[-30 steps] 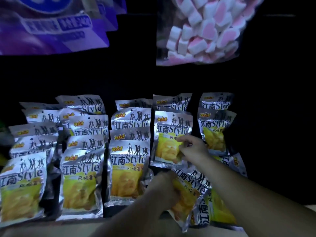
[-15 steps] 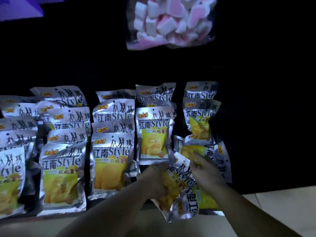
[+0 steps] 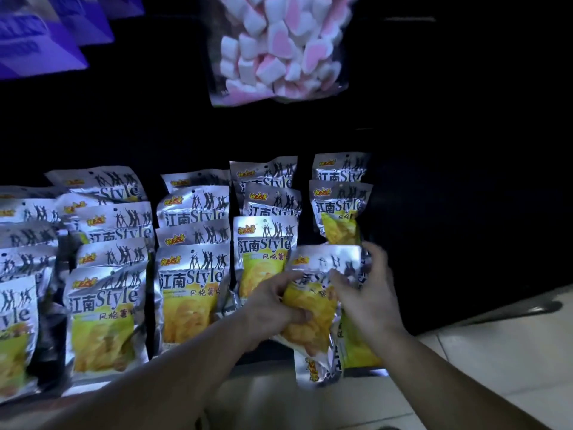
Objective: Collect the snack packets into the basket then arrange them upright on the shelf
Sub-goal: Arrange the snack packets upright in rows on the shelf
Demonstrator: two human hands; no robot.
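Observation:
Several silver-and-yellow snack packets [image 3: 192, 290] stand upright in rows on a dark shelf [image 3: 173, 135]. At the front of the rightmost row, my left hand [image 3: 273, 305] grips a snack packet [image 3: 313, 302] from its left side, fingers curled round its lower part. My right hand [image 3: 369, 290] holds the same packet's right edge. The packet is nearly upright, tilted slightly. More packets [image 3: 319, 364] lie under and behind it, partly hidden. No basket is in view.
A clear bag of pink-and-white marshmallows [image 3: 279, 48] hangs above the shelf. Purple packages [image 3: 40, 41] hang at the top left. A pale tiled floor [image 3: 496, 367] shows at the lower right, past the shelf's end.
Both hands have lifted the packet from a slanted position towards upright at the front of the right row. The right hand came from the third row's front packet to this one.

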